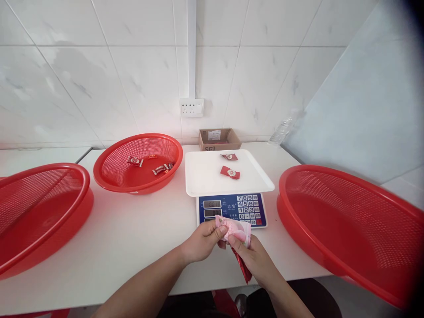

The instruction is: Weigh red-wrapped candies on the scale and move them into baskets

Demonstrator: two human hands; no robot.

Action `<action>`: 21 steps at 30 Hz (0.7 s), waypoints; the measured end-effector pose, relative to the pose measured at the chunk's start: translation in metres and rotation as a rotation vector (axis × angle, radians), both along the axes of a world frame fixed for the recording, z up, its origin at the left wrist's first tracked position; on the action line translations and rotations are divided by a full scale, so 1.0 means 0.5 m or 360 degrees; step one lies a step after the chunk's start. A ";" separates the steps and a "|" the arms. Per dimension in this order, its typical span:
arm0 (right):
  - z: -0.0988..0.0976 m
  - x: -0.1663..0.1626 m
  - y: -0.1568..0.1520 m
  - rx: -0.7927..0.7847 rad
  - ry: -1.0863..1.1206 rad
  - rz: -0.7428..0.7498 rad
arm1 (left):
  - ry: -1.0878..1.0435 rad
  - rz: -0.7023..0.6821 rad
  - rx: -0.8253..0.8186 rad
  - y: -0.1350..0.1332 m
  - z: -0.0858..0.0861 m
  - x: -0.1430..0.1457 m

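Note:
In front of the scale, my left hand (204, 240) pinches the left end of a small pink-and-white packet (236, 229). My right hand (253, 256) grips the same packet from the right, thumb on top. A shiny red wrapper or packet (243, 267) hangs down under my right hand; its upper part is hidden. Just beyond my hands stands a blue digital scale (232, 205) with a keypad and small displays, partly covered by them. On its white tray (205, 176) lie two red wrapped candies, one nearer (230, 172) and one farther back (229, 157).
A red mesh basket (114, 187) at the back left holds several wrapped candies (135, 161). Other red baskets stand at far left (79, 212) and right (288, 216). Behind the scale are a cardboard box (220, 140) and, farther right, a clear plastic bottle (281, 131) by the wall.

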State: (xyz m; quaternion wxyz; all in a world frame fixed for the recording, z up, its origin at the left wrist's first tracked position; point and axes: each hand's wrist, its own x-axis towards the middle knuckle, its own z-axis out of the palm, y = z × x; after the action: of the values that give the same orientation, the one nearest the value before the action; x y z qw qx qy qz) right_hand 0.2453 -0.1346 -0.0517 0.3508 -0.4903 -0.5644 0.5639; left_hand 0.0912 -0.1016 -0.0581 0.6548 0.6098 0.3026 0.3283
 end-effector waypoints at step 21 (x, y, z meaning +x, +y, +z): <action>0.007 -0.009 0.005 0.0092 0.0029 -0.0046 | 0.0119 0.0112 0.0211 0.000 -0.015 -0.002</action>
State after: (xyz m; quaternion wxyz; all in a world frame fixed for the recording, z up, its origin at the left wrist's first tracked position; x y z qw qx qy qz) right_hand 0.2407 -0.1319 -0.0480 0.3780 -0.4830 -0.5701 0.5467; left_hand 0.0902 -0.1018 -0.0658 0.5893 0.6526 0.3258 0.3474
